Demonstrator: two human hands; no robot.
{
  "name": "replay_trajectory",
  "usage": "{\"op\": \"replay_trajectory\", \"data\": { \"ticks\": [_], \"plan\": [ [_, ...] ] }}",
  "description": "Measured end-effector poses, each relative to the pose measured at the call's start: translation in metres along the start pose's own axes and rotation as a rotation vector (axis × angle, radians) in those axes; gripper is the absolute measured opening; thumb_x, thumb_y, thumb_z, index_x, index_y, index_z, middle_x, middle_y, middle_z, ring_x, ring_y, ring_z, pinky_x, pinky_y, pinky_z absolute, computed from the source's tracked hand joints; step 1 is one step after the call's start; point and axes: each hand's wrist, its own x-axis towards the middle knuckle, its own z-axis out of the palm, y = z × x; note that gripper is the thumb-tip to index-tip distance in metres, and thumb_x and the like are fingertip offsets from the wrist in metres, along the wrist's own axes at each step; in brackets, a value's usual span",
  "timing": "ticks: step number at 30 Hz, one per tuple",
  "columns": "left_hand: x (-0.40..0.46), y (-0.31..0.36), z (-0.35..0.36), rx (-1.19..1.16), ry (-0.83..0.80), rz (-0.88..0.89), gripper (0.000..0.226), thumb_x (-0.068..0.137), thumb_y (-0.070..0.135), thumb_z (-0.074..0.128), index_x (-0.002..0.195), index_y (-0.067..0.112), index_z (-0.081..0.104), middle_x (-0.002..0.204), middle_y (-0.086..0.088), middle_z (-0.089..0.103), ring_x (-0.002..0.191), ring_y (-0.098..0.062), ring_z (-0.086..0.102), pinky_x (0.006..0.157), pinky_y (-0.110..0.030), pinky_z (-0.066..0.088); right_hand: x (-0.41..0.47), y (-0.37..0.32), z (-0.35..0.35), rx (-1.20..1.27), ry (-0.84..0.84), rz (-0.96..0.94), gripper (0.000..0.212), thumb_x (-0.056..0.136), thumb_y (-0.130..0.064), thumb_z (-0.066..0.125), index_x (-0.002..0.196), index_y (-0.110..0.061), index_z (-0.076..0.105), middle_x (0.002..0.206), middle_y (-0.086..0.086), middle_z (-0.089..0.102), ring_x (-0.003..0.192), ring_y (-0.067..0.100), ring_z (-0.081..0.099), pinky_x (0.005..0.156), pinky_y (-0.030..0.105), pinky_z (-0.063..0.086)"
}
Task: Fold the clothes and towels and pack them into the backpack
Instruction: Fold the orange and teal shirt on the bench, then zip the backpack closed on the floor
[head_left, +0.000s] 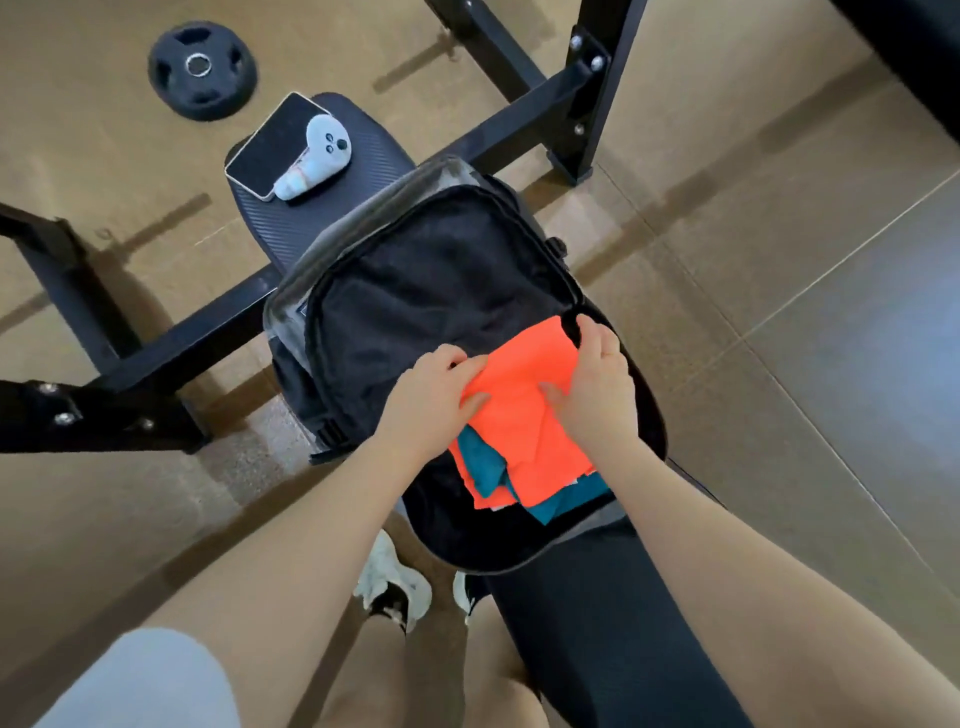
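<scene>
Both hands — left (434, 400), right (597, 387) — on orange cloth (519, 415) in backpack (415, 291)

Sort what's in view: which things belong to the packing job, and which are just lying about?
Job: backpack, orange cloth, teal cloth, left hand, right hand.
Lying about: phone, white controller, weight plate, bench.

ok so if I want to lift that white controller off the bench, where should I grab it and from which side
Probably around its narrow handle, the end nearest you. The white controller lies on the bench pad with its rounded button head pointing away and its left edge leaning on the phone. Coming from above and the right, the open pad side, should avoid nudging the phone.
</scene>
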Motion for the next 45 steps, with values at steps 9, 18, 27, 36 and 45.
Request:
{"op": "replay_trajectory", "data": {
  "ticks": [9, 18, 27, 36, 45],
  "plan": [
    [0.016, -0.03, -0.004, 0.263, -0.278, -0.006, 0.072, 0.092, 0.028, 0.052, 0.149, 0.019, 0.009, 0.157, -0.002, 0.006, 0.143, -0.021, 0.009, 0.107, -0.033, 0.03, -0.044, 0.004, 0.044, -0.386, -0.129, -0.344, 0.061, 0.085, -0.043, 0.033, 0.142, -0.022, 0.032, 0.148, 0.007, 0.038, 0.132, 0.028, 0.043, 0.102, 0.044, 0.04],
    [0.005, -0.048, -0.014, 0.192, 0.158, -0.022, 0.038, 0.076, 0.025, 0.068, 0.107, 0.005, 0.059, 0.098, -0.011, 0.06, 0.088, -0.032, 0.058, 0.05, -0.036, 0.043, -0.043, -0.012, 0.05, -0.384, -0.279, -0.275, 0.07, 0.093, -0.051, 0.036, 0.149, -0.03, 0.002, 0.159, 0.001, -0.002, 0.146, 0.026, 0.003, 0.116, 0.044, 0.01],
    [-0.008, -0.034, -0.02, 0.125, -0.067, -0.068, 0.046, 0.085, 0.029, 0.058, 0.126, 0.015, 0.046, 0.121, -0.002, 0.047, 0.107, -0.025, 0.049, 0.078, -0.043, 0.049, 0.002, -0.047, 0.061, -0.342, -0.393, -0.342, 0.065, 0.093, -0.053, 0.037, 0.148, -0.022, 0.02, 0.157, 0.007, 0.013, 0.145, 0.029, 0.003, 0.116, 0.043, -0.002],
    [-0.012, -0.023, -0.02, 0.062, -0.117, -0.1, 0.055, 0.09, 0.027, 0.054, 0.14, 0.014, 0.035, 0.135, -0.007, 0.04, 0.118, -0.029, 0.043, 0.091, -0.043, 0.045, -0.09, 0.056, 0.003, -0.415, -0.317, -0.536, 0.042, 0.079, -0.055, 0.049, 0.091, -0.02, 0.068, 0.092, 0.0, 0.064, 0.081, 0.021, 0.064, 0.07, 0.031, 0.052],
    [-0.025, -0.019, -0.004, 0.056, -0.172, -0.122, 0.064, 0.091, 0.028, 0.05, 0.147, 0.018, 0.022, 0.142, -0.004, 0.03, 0.122, -0.025, 0.04, 0.09, -0.04, 0.045, -0.1, 0.052, -0.005, -0.489, -0.193, -0.704, 0.03, 0.049, -0.006, 0.078, 0.071, -0.023, 0.066, 0.07, -0.008, 0.06, 0.062, 0.014, 0.056, 0.063, 0.022, 0.035]
  ]
}}
